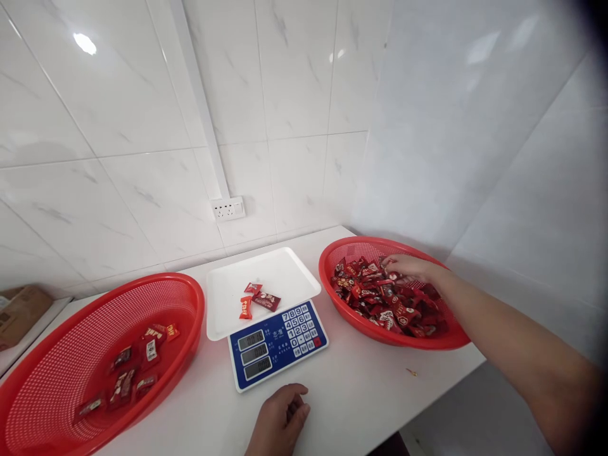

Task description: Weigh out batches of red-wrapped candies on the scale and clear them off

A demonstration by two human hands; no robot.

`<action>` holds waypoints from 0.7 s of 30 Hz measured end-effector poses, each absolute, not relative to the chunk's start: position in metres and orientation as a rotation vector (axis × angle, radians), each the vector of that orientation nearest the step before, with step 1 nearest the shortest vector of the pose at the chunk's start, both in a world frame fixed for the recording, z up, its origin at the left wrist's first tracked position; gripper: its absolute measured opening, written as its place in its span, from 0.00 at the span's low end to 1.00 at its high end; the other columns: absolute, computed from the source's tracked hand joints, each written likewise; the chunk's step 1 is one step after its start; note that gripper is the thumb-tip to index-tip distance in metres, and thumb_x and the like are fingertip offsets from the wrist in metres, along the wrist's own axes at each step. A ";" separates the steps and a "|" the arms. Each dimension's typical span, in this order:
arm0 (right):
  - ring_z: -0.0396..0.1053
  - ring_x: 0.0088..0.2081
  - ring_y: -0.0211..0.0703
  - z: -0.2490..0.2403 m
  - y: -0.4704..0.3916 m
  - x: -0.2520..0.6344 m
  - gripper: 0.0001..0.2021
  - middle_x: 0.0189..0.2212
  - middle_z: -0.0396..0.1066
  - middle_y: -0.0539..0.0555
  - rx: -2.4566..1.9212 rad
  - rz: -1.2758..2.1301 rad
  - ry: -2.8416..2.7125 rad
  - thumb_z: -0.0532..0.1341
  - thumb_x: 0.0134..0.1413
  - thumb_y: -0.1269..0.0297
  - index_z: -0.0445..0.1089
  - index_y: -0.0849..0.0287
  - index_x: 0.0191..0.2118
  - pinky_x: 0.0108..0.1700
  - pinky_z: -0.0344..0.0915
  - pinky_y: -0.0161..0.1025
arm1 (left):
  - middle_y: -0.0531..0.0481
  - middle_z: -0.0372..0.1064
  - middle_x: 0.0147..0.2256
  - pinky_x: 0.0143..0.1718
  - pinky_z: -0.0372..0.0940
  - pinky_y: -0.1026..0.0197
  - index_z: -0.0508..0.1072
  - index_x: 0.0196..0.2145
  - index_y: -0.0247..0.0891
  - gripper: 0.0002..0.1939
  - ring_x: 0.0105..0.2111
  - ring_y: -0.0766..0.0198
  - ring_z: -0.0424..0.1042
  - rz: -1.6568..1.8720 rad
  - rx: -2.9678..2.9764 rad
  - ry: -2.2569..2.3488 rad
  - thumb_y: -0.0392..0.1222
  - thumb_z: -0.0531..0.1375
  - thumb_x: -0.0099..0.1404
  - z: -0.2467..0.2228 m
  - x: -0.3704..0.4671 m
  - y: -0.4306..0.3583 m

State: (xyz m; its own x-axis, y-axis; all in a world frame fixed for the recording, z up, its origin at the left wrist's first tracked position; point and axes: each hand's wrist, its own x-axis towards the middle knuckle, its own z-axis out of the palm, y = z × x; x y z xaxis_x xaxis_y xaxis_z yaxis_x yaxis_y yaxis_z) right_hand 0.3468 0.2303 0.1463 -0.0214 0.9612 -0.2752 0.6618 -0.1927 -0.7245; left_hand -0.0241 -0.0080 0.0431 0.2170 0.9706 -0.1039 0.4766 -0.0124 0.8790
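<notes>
My right hand (412, 267) reaches into the right red plastic basket (332, 288), its fingers closed at a wrapped candy (392, 276) on top of a heap of red-wrapped candies (370, 294). The fingertips are partly hidden. My left hand (280, 418) rests at the table's front with fingers loosely curled, thumb and forefinger apart, holding nothing. Just beyond it stands a digital scale (280, 345) with a blue keypad panel. On the scale's white tray (237, 269) lie two small red candies (246, 308) and a larger dark red packet (266, 300).
Another red basket (190, 297), at left, contains several wrapped candies (124, 386). A small gold scrap (411, 372) lies on the white table (361, 386). Behind are the tiled wall and a socket (228, 209). A cardboard box (23, 313) sits at far left.
</notes>
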 end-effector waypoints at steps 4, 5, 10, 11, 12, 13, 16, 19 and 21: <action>0.70 0.35 0.43 0.161 0.227 0.337 0.11 0.36 0.71 0.55 -1.716 1.279 -1.576 0.60 0.44 0.65 0.65 0.54 0.38 0.35 0.68 0.37 | 0.50 0.70 0.31 0.32 0.63 0.64 0.71 0.42 0.37 0.17 0.30 0.63 0.68 0.718 1.613 1.389 0.49 0.54 0.60 0.043 -0.024 -0.008; 0.70 0.36 0.43 0.165 0.225 0.335 0.13 0.38 0.71 0.56 -1.679 1.316 -1.565 0.60 0.45 0.66 0.65 0.54 0.41 0.36 0.68 0.37 | 0.50 0.70 0.31 0.32 0.63 0.64 0.71 0.42 0.37 0.17 0.30 0.63 0.68 0.720 1.611 1.391 0.50 0.54 0.60 0.044 -0.024 -0.008; 0.68 0.43 0.47 0.173 0.218 0.326 0.24 0.46 0.68 0.61 -1.572 1.419 -1.566 0.61 0.45 0.70 0.60 0.54 0.51 0.35 0.66 0.36 | 0.50 0.70 0.31 0.32 0.63 0.64 0.71 0.41 0.38 0.17 0.30 0.63 0.68 0.725 1.611 1.406 0.50 0.54 0.60 0.046 -0.023 -0.008; 0.67 0.45 0.47 0.174 0.218 0.325 0.27 0.50 0.65 0.61 -1.566 1.420 -1.568 0.61 0.44 0.70 0.59 0.53 0.53 0.35 0.66 0.35 | 0.50 0.70 0.31 0.32 0.63 0.64 0.71 0.41 0.38 0.17 0.30 0.63 0.68 0.726 1.613 1.406 0.50 0.54 0.60 0.046 -0.023 -0.008; 0.66 0.46 0.47 0.174 0.218 0.325 0.29 0.53 0.61 0.62 -1.562 1.418 -1.572 0.61 0.44 0.70 0.57 0.53 0.54 0.35 0.66 0.35 | 0.50 0.70 0.31 0.32 0.63 0.64 0.71 0.41 0.38 0.17 0.30 0.63 0.68 0.725 1.614 1.406 0.50 0.54 0.60 0.046 -0.023 -0.008; 0.66 0.48 0.48 0.174 0.219 0.324 0.31 0.57 0.57 0.63 -1.561 1.411 -1.577 0.61 0.43 0.70 0.55 0.52 0.56 0.35 0.66 0.35 | 0.50 0.70 0.31 0.32 0.63 0.64 0.71 0.41 0.38 0.16 0.30 0.63 0.68 0.723 1.613 1.406 0.50 0.54 0.60 0.046 -0.023 -0.008; 0.65 0.49 0.48 0.176 0.219 0.324 0.34 0.63 0.44 0.63 -1.570 1.375 -1.611 0.61 0.42 0.71 0.52 0.51 0.57 0.34 0.66 0.34 | 0.49 0.70 0.31 0.32 0.63 0.64 0.71 0.41 0.38 0.16 0.30 0.63 0.68 0.721 1.613 1.406 0.49 0.54 0.60 0.046 -0.023 -0.008; 0.66 0.47 0.45 0.180 0.218 0.321 0.31 0.63 0.46 0.62 -1.601 1.299 -1.671 0.58 0.43 0.72 0.53 0.53 0.57 0.33 0.65 0.32 | 0.49 0.70 0.31 0.32 0.63 0.64 0.71 0.41 0.37 0.16 0.30 0.63 0.68 0.727 1.628 1.399 0.48 0.54 0.60 0.046 -0.023 -0.008; 0.68 0.44 0.42 0.181 0.219 0.317 0.28 0.59 0.55 0.62 -1.633 1.231 -1.726 0.54 0.46 0.72 0.54 0.55 0.56 0.34 0.64 0.32 | 0.49 0.71 0.32 0.32 0.63 0.64 0.71 0.41 0.38 0.16 0.30 0.63 0.68 0.721 1.635 1.400 0.48 0.53 0.60 0.046 -0.023 -0.008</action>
State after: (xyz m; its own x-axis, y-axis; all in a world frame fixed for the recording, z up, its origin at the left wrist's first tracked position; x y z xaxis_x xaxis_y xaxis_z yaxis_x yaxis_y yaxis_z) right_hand 0.3166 0.2187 0.1814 -0.1883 0.9519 -0.2417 0.5384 -0.1058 -0.8360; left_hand -0.0230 -0.0081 0.0457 0.2088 0.9733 -0.0957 0.4871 -0.0186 0.8732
